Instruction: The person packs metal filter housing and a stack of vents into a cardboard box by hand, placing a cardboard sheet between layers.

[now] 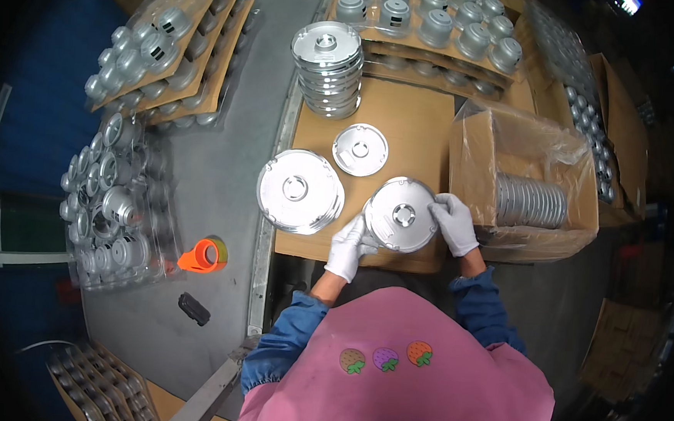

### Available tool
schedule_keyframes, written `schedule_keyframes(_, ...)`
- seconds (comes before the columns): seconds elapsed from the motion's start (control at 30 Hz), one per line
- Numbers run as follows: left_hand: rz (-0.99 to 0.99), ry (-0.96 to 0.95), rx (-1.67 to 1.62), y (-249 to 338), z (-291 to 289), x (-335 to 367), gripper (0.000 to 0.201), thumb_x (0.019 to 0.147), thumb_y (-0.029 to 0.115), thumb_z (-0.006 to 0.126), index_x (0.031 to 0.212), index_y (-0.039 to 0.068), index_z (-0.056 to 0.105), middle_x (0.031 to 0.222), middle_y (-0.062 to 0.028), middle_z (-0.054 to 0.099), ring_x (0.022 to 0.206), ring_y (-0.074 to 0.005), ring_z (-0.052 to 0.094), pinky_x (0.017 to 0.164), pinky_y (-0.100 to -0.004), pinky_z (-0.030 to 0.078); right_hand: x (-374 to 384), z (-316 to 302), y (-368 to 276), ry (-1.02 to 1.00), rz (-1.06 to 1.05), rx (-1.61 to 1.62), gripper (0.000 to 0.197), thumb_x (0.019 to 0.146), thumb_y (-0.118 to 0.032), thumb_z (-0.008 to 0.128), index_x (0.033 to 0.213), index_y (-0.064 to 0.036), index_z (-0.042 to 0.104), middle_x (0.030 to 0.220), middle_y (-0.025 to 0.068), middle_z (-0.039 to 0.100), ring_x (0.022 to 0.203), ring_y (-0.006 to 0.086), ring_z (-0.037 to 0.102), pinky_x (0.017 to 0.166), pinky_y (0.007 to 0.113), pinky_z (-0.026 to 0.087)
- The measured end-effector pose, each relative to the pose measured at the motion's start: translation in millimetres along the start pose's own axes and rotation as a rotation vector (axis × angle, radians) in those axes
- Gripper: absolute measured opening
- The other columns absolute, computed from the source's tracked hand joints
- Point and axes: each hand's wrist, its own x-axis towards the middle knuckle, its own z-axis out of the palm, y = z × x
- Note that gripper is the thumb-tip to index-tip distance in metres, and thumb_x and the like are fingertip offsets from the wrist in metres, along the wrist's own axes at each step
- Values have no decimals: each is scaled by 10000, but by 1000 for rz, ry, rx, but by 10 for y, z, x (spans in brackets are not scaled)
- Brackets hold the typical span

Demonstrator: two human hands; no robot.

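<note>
Between my white-gloved hands is a round silver metal disc (387, 206) with a raised hub at its centre. My left hand (346, 251) grips its lower left edge, some fingers passing underneath. On the opposite edge, the fingers of my right hand (454, 225) pinch the rim. Just left of it lies a short stack of similar discs (289, 169). A smaller-looking single disc (359, 165) rests flat beyond it on the cardboard sheet (415, 130). Farther back stands a tall stack of discs (329, 90).
An open cardboard box (474, 173) lined with clear plastic holds a row of discs (530, 201) on the right. Layered trays of metal cups (437, 27) stand at the back. More cup trays (142, 48), an orange tape dispenser (199, 256) and a black object (194, 308) lie left.
</note>
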Motion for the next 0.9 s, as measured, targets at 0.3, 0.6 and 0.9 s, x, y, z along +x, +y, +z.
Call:
schedule_keyframes(0.3, -175, 159, 109, -86, -151, -51, 303, 954, 252, 509, 1156, 43, 594, 852, -23, 594, 659, -111, 563, 573, -232, 484, 963, 613, 364, 294, -38, 36, 259, 810, -171, 632, 934, 57, 622, 812, 138, 658, 723, 183, 623, 668, 308, 493)
schedule_keyframes(0.6, -180, 245, 127, -105, -366, -174, 291, 943, 205, 532, 1186, 55, 585, 866, -17, 601, 661, -101, 570, 576, -223, 488, 1924, 1277, 493, 128, 87, 32, 236, 802, -180, 614, 896, 35, 641, 808, 170, 668, 759, 257, 646, 694, 357, 495)
schedule_keyframes(0.9, -195, 211, 256, -221, -286, -17, 297, 935, 177, 541, 1195, 38, 575, 818, -8, 592, 638, -92, 559, 544, -218, 476, 1693, 1155, 144, -10, 78, -472, 328, 793, -295, 605, 947, -9, 656, 916, 223, 649, 913, 355, 623, 808, 416, 485)
